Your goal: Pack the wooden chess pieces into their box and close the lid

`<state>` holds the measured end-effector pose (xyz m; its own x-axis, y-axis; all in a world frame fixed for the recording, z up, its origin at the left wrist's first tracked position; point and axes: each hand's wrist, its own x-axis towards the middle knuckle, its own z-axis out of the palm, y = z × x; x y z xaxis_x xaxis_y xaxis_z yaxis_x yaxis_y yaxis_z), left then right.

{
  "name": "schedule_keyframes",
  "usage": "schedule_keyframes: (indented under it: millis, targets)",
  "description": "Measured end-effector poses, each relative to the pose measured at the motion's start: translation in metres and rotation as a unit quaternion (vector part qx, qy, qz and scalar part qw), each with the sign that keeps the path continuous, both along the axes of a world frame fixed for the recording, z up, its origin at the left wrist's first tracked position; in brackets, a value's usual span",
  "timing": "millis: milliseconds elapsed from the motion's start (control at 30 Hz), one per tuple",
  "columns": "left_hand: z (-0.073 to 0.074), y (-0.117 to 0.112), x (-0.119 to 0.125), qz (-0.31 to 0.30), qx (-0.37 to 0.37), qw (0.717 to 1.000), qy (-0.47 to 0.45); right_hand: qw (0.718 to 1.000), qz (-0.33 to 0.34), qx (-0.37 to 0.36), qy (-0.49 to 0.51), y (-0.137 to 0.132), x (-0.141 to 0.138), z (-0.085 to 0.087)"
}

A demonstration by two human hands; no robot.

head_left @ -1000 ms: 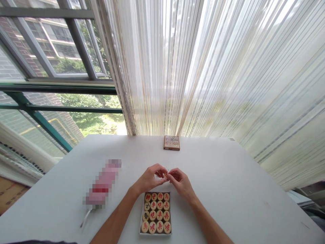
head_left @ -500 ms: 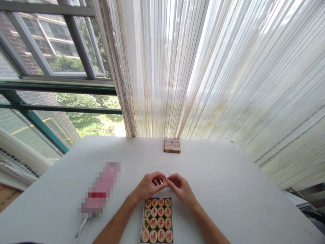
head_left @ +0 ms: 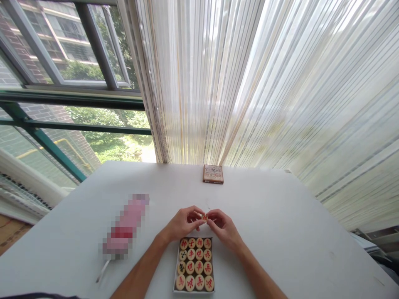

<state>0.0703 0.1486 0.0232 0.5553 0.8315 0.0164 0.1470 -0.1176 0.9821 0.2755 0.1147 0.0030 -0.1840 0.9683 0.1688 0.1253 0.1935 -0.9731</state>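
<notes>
Between the fingertips of both hands is a round xiangqi piece [head_left: 204, 217] with a red character on its face. My left hand [head_left: 186, 221] pinches it from the left, and my right hand [head_left: 222, 226] pinches it from the right. Both are raised just beyond the far edge of a shallow box [head_left: 175, 286]. In that box, rows of wooden xiangqi pieces [head_left: 199, 266] lie face up, most with red characters and a couple at the left with black ones.
A flat printed box lid [head_left: 213, 174] lies at the far edge of the white table [head_left: 280, 232]. To the left is a blurred-out pink object [head_left: 126, 226] with a pale strap or cord. Behind the table hang sheer striped curtains [head_left: 199, 83], beside an open window [head_left: 77, 45].
The view has shifted slightly. Both hands still hold the piece, whose face has turned a little more toward me. The pieces in the box are unchanged.
</notes>
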Motion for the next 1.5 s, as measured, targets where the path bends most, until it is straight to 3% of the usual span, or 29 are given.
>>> schedule_keyframes:
  millis: [300, 500, 700, 967, 1500]
  targets:
    - [-0.0020, 0.0003, 0.0022, 0.011, -0.004, 1.000, -0.026, 1.000, -0.003, -0.011, -0.023, -0.0020, -0.0002, 0.0032]
    - [0.0003, 0.0034, 0.0026, 0.069, -0.033, 0.990, -0.121, 0.999, -0.037, -0.006, -0.015, -0.0005, 0.0012, 0.0006]
    - [0.0021, 0.0062, -0.0017, 0.067, -0.042, 0.984, -0.158, 0.999, -0.041, -0.011, -0.017, -0.0002, 0.0011, -0.0004]
    - [-0.0042, 0.0059, -0.0010, 0.054, -0.047, 0.986, -0.153, 0.999, -0.040, -0.007, -0.020, -0.0014, 0.0005, 0.0018]
    - [-0.0003, 0.0053, -0.0036, 0.041, -0.046, 0.990, -0.130, 0.999, -0.042, -0.003, -0.026, -0.0017, 0.0008, 0.0029]
